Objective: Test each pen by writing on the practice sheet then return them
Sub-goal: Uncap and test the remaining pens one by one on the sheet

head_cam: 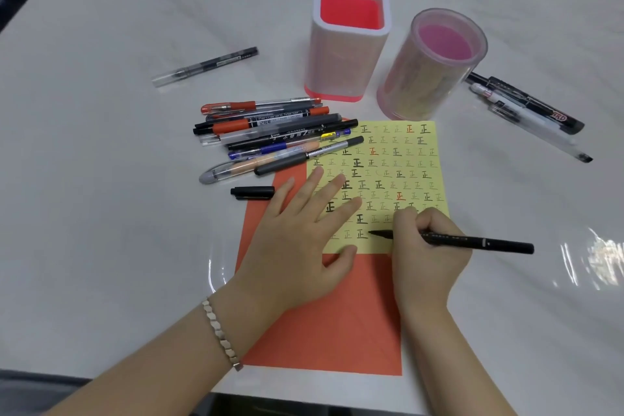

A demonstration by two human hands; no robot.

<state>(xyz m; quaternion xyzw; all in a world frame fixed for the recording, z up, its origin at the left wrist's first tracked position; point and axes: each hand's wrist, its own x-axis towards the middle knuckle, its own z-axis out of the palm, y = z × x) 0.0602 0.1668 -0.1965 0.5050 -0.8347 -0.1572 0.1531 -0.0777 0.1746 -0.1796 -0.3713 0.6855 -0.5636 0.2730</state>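
Observation:
A yellow practice sheet (401, 159) covered in rows of written characters lies on an orange sheet (337, 324). My right hand (425, 253) grips a black pen (479, 241), its tip touching the bottom row of the yellow sheet. My left hand (300, 233) lies flat, fingers spread, on the sheet's left edge. The pen's black cap (252, 192) lies just left of the orange sheet. A pile of several pens (270, 135) sits up-left of the sheet.
Two pen holders stand behind the sheet: a white and red square one (344, 44) and a clear pink round one (429, 67). A few pens (530, 111) lie to the right of them. A lone clear pen (206, 66) lies at the far left. White table edge (135, 378) is near me.

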